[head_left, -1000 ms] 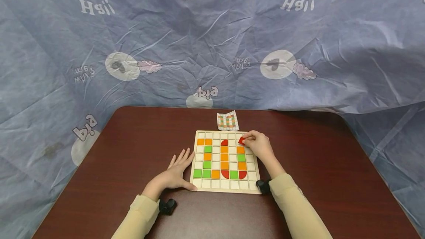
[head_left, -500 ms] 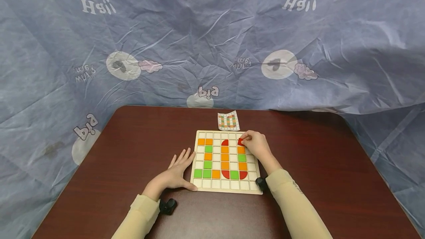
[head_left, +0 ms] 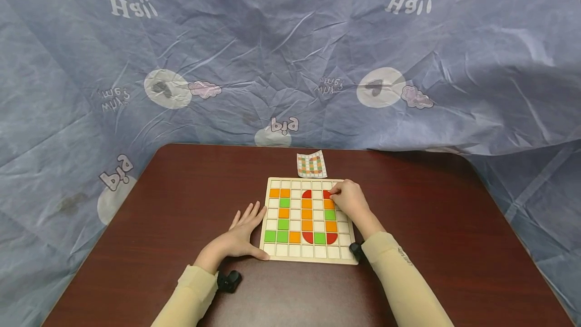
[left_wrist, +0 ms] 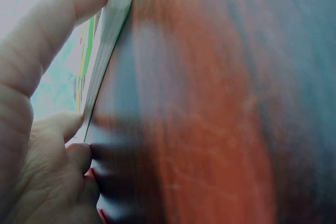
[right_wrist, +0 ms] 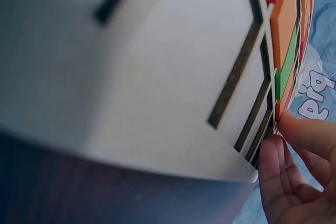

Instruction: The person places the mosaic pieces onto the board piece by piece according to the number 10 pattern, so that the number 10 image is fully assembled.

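A wooden grid board (head_left: 295, 260) lies on the table, set with orange, green and red tiles. My right hand (head_left: 354, 201) reaches over its upper right part, pinching a red tile (head_left: 326, 194) at the cell above an orange square (head_left: 329, 204); the fingers cover the tile's right side. In the right wrist view, thumb and fingertips of the right hand (right_wrist: 294, 166) come together low at the board's surface. My left hand (head_left: 240, 238) is spread along the board's left edge, with the thumb at the lower left corner. The left wrist view shows the left hand's fingers (left_wrist: 42, 40) against the board's side (left_wrist: 107, 35).
A small paper card (head_left: 311, 164) with a coloured grid pattern lies just behind the board. The dark reddish-brown table (head_left: 218, 175) extends around it. A blue printed cloth (head_left: 290, 64) hangs behind the table.
The right hand has brought the red tile slightly left and down into line with the column of orange and green tiles. The left hand stays at the board's edge.
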The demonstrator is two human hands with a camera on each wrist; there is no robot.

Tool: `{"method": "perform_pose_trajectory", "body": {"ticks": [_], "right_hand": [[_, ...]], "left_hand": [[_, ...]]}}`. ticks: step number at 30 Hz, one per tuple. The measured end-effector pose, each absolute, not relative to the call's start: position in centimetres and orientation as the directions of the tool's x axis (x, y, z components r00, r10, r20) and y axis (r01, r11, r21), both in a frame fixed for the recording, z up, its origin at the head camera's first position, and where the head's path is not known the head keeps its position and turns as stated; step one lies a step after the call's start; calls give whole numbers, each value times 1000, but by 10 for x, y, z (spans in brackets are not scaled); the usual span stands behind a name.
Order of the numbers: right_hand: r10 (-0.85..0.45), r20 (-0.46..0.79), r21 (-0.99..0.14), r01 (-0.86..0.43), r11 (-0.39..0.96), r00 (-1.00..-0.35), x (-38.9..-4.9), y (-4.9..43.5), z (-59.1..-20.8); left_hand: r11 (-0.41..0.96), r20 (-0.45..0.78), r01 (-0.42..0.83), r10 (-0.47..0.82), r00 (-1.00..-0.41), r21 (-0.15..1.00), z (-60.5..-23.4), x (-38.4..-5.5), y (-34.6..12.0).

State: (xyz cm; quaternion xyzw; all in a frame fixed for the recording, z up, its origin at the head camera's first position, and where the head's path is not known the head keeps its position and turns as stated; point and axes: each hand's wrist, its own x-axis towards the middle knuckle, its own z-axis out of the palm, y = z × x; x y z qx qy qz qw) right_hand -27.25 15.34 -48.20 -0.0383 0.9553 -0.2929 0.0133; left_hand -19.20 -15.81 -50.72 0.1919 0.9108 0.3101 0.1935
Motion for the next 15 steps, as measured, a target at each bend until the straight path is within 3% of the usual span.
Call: {"method": "perform_pose_trajectory", "body": {"ticks": [15], "right_hand": [[-62, -64, -618, -9, 786, -996, -267, 158, -477]], "left_hand": [[737, -226, 239, 471, -853, 632, -506, -192, -158]]}}
